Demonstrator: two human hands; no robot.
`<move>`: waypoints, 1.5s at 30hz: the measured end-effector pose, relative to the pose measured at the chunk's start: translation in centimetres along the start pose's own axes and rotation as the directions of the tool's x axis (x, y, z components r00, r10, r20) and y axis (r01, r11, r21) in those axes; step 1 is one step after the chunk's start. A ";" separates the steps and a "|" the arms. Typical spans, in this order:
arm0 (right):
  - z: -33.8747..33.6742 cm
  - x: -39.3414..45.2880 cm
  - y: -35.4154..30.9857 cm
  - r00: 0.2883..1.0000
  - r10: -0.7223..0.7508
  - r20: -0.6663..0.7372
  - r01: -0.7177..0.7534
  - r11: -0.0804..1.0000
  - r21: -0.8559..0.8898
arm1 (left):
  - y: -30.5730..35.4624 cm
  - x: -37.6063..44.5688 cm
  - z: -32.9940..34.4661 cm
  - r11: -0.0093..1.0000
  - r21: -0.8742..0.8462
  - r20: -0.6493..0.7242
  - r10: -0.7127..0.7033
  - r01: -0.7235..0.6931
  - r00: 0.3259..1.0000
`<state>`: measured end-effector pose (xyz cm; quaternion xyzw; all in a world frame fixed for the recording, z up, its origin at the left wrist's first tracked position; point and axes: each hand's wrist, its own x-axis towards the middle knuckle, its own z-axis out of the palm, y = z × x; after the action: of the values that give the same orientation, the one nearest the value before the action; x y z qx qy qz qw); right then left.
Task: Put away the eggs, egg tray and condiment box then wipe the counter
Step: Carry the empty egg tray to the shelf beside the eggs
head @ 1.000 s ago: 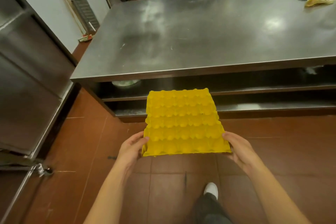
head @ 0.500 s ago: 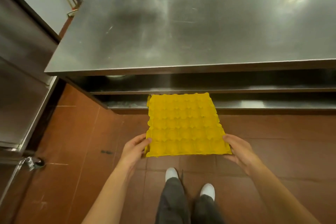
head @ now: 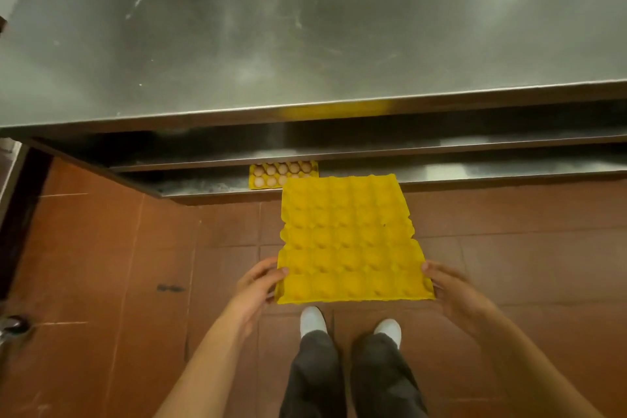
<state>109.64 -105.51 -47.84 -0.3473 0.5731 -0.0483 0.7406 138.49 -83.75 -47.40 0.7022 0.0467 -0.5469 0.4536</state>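
I hold an empty yellow egg tray (head: 351, 241) flat above the red floor, in front of the steel counter (head: 305, 27). My left hand (head: 259, 285) grips its near left corner, thumb on top. My right hand (head: 451, 288) grips the near right corner the same way. The tray's far edge reaches the lowest shelf (head: 210, 185) under the counter. On that shelf lies a second yellow tray with eggs (head: 281, 173), partly hidden behind the empty one. No condiment box is in view.
A middle shelf (head: 475, 144) runs under the counter top. My feet in white shoes (head: 314, 321) stand on the red tiled floor just below the tray. A steel cabinet edge (head: 10, 180) is at the far left.
I have stepped closer to the counter and looked further down. The empty tray has moved towards the lowest shelf, and the tray with eggs has come into view there.
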 end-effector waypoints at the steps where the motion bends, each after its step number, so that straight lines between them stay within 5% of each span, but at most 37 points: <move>1: 0.1 0.8 0.2 1.000 0.008 0.011 -0.007 1.000 -0.001 | -0.1 0.9 -0.1 1.000 -0.002 -0.004 -0.001 0.001 1.000; 14: -0.7 17.7 3.4 0.992 -0.045 0.118 0.052 0.997 -0.061 | -3.2 16.6 1.2 1.000 0.001 -0.054 0.028 -0.028 0.998; 28: -5.8 39.5 8.1 0.981 -0.154 0.115 0.155 0.988 0.000 | -6.4 39.3 6.7 0.973 -0.015 0.035 0.231 -0.230 0.972; 45: -5.4 46.1 3.7 0.947 -0.320 -0.032 0.322 0.936 0.144 | -4.6 46.7 9.7 0.890 -0.114 -0.010 0.444 -0.442 0.896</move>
<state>119.23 -126.82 -88.10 -0.3803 0.5065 -0.2121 0.7442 147.44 -107.82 -87.89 0.6631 -0.0874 -0.4311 0.6057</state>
